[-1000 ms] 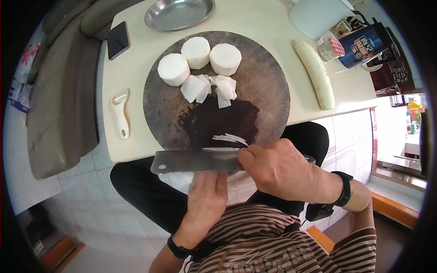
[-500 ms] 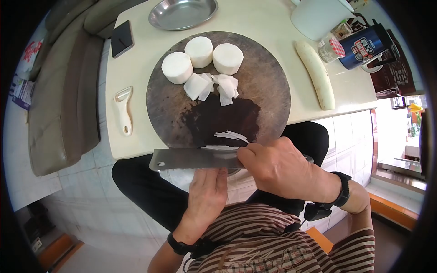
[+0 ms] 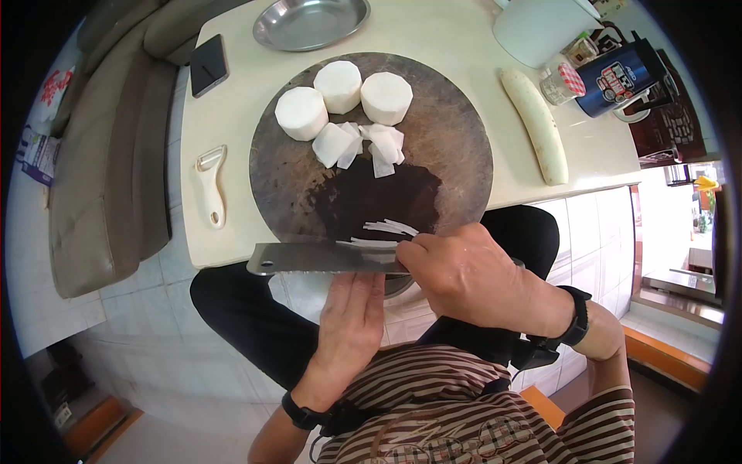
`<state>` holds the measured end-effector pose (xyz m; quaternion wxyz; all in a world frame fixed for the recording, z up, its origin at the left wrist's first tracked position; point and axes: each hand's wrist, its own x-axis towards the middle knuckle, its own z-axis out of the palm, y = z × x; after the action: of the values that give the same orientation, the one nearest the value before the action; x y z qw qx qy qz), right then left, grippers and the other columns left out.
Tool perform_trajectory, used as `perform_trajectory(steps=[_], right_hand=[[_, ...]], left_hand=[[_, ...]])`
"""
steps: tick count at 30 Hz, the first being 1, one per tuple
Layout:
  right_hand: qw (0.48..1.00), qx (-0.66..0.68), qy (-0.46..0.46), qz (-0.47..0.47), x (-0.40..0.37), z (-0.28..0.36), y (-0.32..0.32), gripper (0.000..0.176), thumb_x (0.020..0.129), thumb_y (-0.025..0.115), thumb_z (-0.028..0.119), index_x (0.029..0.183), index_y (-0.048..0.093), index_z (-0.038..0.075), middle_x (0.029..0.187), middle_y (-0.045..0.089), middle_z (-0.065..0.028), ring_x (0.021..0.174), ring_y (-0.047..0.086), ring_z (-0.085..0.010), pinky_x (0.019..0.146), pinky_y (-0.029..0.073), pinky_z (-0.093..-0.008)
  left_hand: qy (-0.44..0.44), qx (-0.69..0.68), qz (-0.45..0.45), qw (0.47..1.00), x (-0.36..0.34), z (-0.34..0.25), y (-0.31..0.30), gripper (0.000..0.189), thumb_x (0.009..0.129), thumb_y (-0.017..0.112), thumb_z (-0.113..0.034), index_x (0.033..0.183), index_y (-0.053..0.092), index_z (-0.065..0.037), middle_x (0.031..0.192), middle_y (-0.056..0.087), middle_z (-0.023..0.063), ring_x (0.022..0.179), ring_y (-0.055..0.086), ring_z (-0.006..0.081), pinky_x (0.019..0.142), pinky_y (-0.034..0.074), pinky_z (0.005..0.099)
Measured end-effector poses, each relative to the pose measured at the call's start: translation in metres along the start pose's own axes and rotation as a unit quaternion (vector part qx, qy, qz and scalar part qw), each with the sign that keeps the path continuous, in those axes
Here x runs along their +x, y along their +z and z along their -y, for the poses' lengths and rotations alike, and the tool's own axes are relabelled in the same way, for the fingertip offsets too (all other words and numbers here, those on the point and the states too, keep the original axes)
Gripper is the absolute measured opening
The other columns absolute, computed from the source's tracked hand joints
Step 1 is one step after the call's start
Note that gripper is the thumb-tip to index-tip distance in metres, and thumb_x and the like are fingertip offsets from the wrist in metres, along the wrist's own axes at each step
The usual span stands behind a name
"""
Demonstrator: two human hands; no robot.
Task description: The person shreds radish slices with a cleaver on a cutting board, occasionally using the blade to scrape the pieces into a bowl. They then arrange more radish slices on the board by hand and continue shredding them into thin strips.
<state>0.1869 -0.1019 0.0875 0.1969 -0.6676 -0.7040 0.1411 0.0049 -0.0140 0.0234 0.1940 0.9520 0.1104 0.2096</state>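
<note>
My right hand [image 3: 475, 271] is closed around the grip end of a cleaver [image 3: 317, 259], whose wide blade lies crosswise over the near edge of the round cutting board [image 3: 464, 147]. Just below the blade, my left hand [image 3: 349, 321] has its fingers stretched out side by side; the blade hides the fingertips and anything under them. Thin white radish strips [image 3: 390, 226] lie on the wet dark patch beyond the blade. Farther back are two small piles of thin white radish slices [image 3: 336, 145] and three thick peeled radish chunks [image 3: 338, 87].
A vegetable peeler [image 3: 209, 185] and a phone [image 3: 209, 66] lie left on the table [image 3: 224, 127]. A steel dish [image 3: 309, 23] stands behind the board. To the right are a long whole radish [image 3: 537, 127], a jar [image 3: 562, 83], a blue flask [image 3: 622, 77] and a white container [image 3: 545, 31].
The cleaver and both hands have shifted slightly up and left in the view. The strips nearest the blade have moved slightly too. The other things stay in place.
</note>
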Motion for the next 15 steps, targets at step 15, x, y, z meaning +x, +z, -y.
perform_trajectory(steps=[15], right_hand=[[0.999,-0.025,0.003,0.037,0.009,0.003,0.001,0.016,0.067,0.067,0.003,0.079,0.058,0.0,0.07,0.062,-0.0129,0.059,0.065,-0.0301,0.051,0.051,-0.0398]], left_hand=[[0.017,0.012,0.004,1.0,-0.005,0.004,0.0,0.04,0.065,0.064,0.012,0.105,0.065,0.012,0.112,0.062,0.0238,0.105,0.061,0.0425,0.09,0.053,0.0488]])
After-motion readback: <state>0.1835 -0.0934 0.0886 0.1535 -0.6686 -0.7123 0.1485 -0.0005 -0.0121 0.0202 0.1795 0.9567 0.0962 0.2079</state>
